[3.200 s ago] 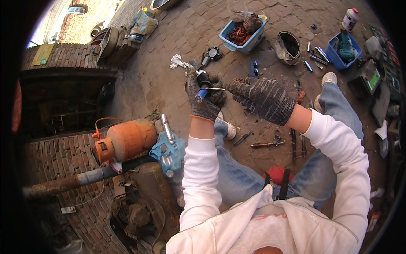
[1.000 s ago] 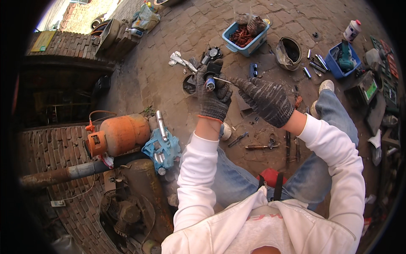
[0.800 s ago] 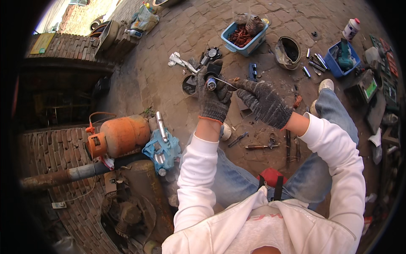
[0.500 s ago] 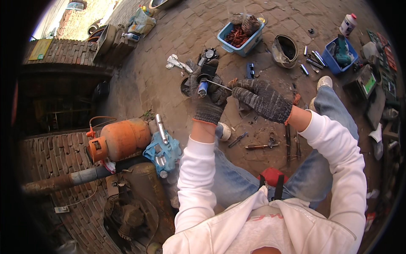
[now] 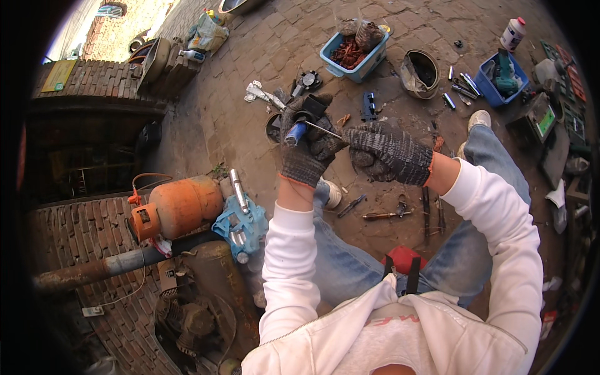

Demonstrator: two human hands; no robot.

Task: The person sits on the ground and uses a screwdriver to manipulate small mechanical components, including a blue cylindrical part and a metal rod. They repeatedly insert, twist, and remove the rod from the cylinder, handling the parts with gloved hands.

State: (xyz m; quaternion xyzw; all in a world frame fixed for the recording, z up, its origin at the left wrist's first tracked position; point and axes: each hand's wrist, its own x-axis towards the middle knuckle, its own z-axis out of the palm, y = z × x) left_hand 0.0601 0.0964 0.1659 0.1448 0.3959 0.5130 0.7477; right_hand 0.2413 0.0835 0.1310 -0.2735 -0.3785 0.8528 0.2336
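Dark knitted gloves with orange cuffs cover both my hands. My left hand (image 5: pixel 304 153) is closed round a small black part (image 5: pixel 313 106) with a blue cylinder (image 5: pixel 295 133) on its near side; its exact kind is hard to make out. In my right hand (image 5: pixel 389 152) is a thin metal rod like a screwdriver shaft (image 5: pixel 325 130), its handle hidden by the glove. The rod's tip reaches the black part. Beyond my left hand lie a dark round metal part (image 5: pixel 307 80) and a silvery bracket-like piece (image 5: pixel 264 94).
A light blue basin (image 5: pixel 355 70) of reddish wire stands ahead, with a bucket (image 5: pixel 420 74) to its right. A blue bin (image 5: pixel 502 81) holds a green power tool. An orange gas cylinder (image 5: pixel 187 206) is at left. Pliers (image 5: pixel 352 205) and a wooden-handled tool (image 5: pixel 387 215) lie near my feet.
My left hand and the black part have shifted slightly toward the left and tilted. The right hand has moved slightly right, the rod still at the part.
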